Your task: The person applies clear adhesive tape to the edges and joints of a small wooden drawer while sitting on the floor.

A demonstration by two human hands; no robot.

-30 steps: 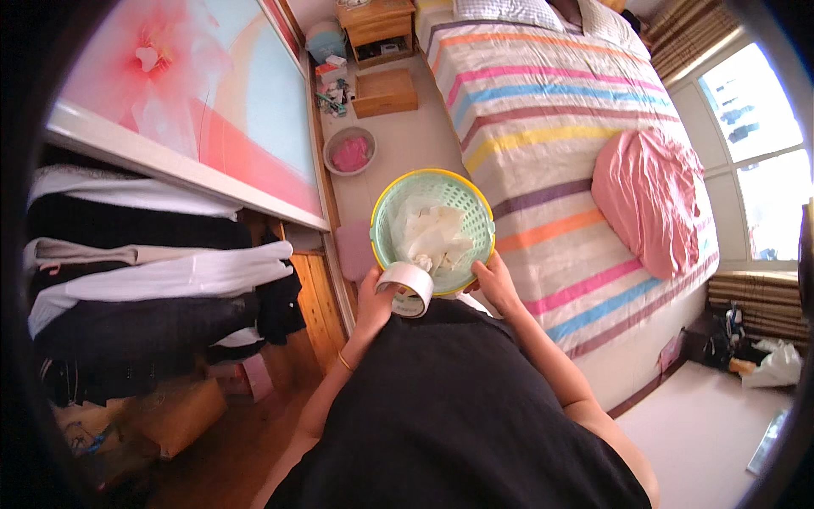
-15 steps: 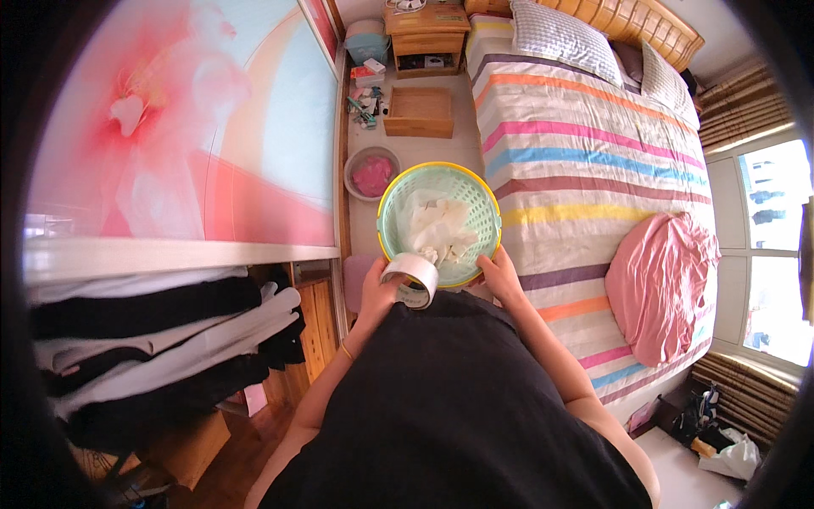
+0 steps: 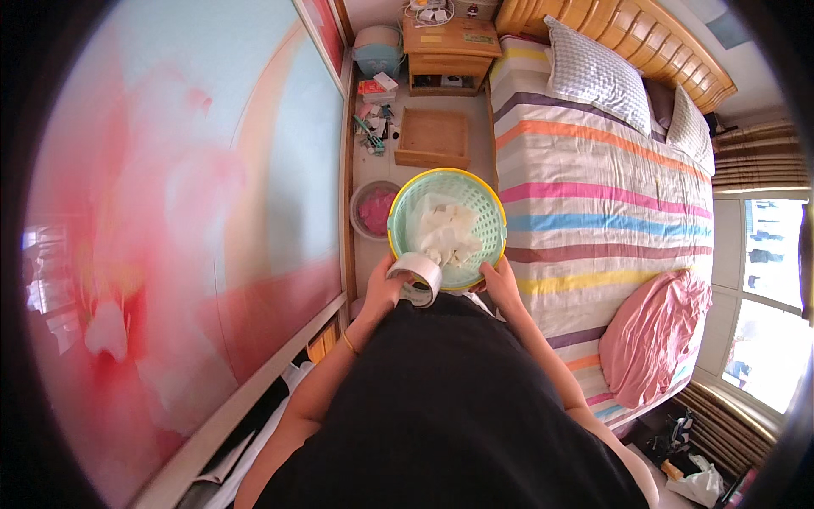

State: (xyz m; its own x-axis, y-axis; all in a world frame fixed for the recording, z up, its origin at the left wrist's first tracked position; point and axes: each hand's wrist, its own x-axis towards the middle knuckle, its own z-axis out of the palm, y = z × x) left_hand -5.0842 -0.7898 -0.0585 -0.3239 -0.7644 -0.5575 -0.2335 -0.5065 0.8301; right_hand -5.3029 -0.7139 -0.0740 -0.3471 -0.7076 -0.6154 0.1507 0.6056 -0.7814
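Left hand [image 3: 379,293] curled around a silver tape roll [image 3: 415,279] touching the green basket [image 3: 484,222] rim; right hand [image 3: 502,287] grips basket edge; white crumpled cloth [image 3: 444,233] inside; striped bed [image 3: 606,212] just beside.

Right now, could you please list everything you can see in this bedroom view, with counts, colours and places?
basket: one, green mesh with yellow rim, held in front of the person
crumpled paper: white, inside the basket
tape roll: one, silvery grey, at the basket's near rim
basin: one, pink contents, on the floor
bed: one, striped cover, right
pillows: two, checked, at the headboard
pink cloth: one, on the bed
nightstand: one, wooden, top
wooden box: one, on the floor
left hand: holds the tape roll
right hand: grips the basket's rim
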